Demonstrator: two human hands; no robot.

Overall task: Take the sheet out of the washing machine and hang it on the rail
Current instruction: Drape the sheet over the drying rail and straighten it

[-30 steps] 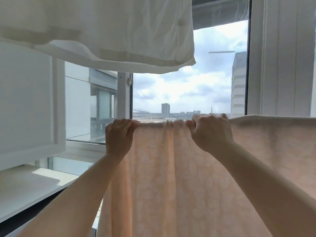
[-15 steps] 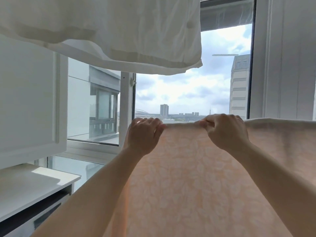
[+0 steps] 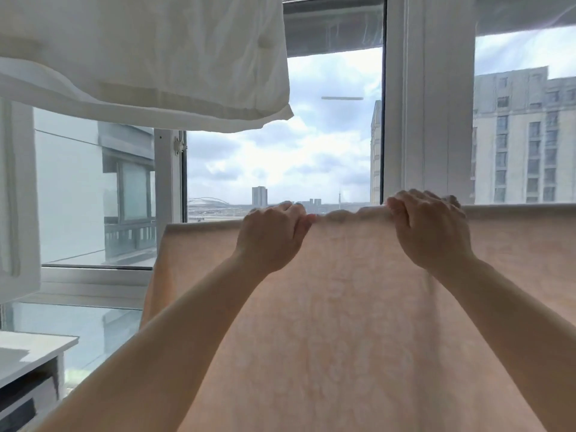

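Sheet (image 3: 358, 307): a pale peach cloth with a faint lighter pattern, thin enough for daylight to glow through it; it is hung as a wide flat panel across the lower middle and right of the view, in front of the window.
Left fingers (image 3: 296, 213): curled over the sheet's top edge, which is pinched between them and the thumb.
Right fingers (image 3: 405, 204): curled over the same top edge further right, the cloth gripped beneath them.
Left hand (image 3: 272, 236): seen from the back, raised to the top edge, the bare forearm running down toward the lower left.
Right hand (image 3: 431, 232): seen from the back, level with the other hand and well apart from it, the bare forearm running down toward the lower right.
Top edge between the hands: slightly puckered and wavy, sagging a little.
Top edge outside the hands: straight and level on both sides, folded over something; the rail itself is hidden by the cloth and cannot be made out.
Left border of sheet: a vertical edge is seen left of the left hand, falling straight down.
White bedding (image 3: 149, 57): thick, crumpled, hung overhead at upper left.
Window frame (image 3: 427, 104): white, upright, behind the sheet.
Outside: cloudy sky, distant towers, a tall building (image 3: 523, 135) at right.
White counter (image 3: 31, 350): lower left corner.
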